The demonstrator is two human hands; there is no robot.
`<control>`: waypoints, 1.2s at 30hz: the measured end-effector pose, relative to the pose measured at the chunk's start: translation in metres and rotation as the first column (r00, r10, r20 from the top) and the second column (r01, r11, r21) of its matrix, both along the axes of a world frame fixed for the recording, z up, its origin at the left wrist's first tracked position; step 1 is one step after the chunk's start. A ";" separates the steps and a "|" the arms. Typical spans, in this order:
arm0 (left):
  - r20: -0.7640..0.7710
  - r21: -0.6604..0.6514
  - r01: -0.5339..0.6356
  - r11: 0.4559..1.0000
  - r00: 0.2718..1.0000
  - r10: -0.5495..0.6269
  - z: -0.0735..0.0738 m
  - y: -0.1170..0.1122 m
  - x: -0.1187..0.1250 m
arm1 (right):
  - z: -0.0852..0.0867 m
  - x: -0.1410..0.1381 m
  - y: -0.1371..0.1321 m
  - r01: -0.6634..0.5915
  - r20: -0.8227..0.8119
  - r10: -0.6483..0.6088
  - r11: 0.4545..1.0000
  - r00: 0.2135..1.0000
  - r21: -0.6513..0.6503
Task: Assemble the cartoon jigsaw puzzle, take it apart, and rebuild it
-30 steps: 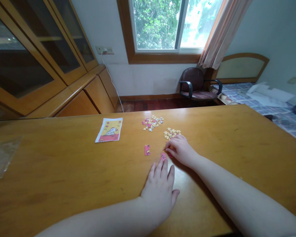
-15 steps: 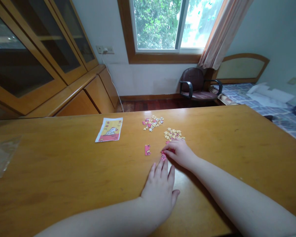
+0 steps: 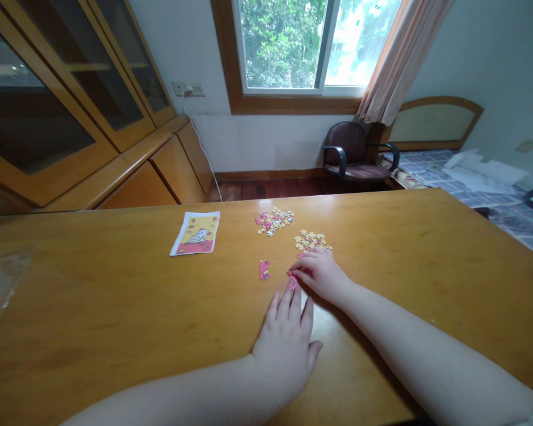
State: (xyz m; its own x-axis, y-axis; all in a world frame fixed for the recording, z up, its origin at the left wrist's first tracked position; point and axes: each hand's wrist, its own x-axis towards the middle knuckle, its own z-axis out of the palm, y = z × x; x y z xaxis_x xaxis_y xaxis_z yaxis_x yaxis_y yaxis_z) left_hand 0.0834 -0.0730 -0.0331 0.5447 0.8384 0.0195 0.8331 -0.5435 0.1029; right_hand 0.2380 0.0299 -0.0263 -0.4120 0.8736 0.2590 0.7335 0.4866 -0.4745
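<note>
Pink, with small darker markings too fine to make out, the little cluster of puzzle pieces point(image 3: 292, 281) lies on the wooden tabletop point(image 3: 160, 319), right between the two hands. Its edges look knobbly, and part of it is hidden by fingers. The left hand point(image 3: 285, 343) lies palm down, fingers extended and slightly spread, thumb out to the side; its longest fingertips touch the near edge of the cluster, and it grips nothing. The right hand point(image 3: 320, 273) is curled, thumb and forefinger close together at the far right edge of the cluster; whether a piece is pinched between them I cannot tell.

Just left of the cluster, apart from it, sits a pink block point(image 3: 264, 270), straight along its left side and notched along its right, with a patch of yellow and dark lines. Beyond the right hand is a loose pile of mostly pale yellow pieces point(image 3: 310, 240). Farther back, a mixed heap point(image 3: 274, 221) shows pink, cream and white. To its left lies a picture sheet point(image 3: 195, 234): a white animal on yellow above a pink band, edged in white.
</note>
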 end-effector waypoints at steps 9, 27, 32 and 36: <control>-0.004 -0.003 0.000 1.000 1.000 0.000 -0.002 0.000 -0.001 | 0.000 0.002 0.001 0.060 0.029 -0.062 0.997 0.998 0.040; -0.006 -0.032 0.005 0.999 1.000 -0.005 0.004 0.002 0.000 | 0.008 0.006 -0.002 -0.087 0.102 0.082 0.995 0.991 0.045; 0.005 -0.056 -0.003 0.998 1.000 0.003 0.003 0.002 -0.001 | 0.007 0.009 0.002 0.070 0.119 -0.077 0.996 0.990 0.060; 0.004 -0.082 -0.013 0.997 1.000 0.013 0.005 0.002 -0.002 | 0.005 0.010 0.005 0.231 0.125 -0.240 0.969 0.963 0.084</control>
State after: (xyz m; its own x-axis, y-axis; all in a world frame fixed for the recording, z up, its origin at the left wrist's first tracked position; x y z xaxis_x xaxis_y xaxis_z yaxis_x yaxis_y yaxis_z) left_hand 0.0816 -0.0707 -0.0281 0.5335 0.8445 -0.0471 0.8395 -0.5220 0.1508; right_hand 0.2484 0.0349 -0.0216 -0.2318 0.9321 0.2783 0.8855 0.3206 -0.3363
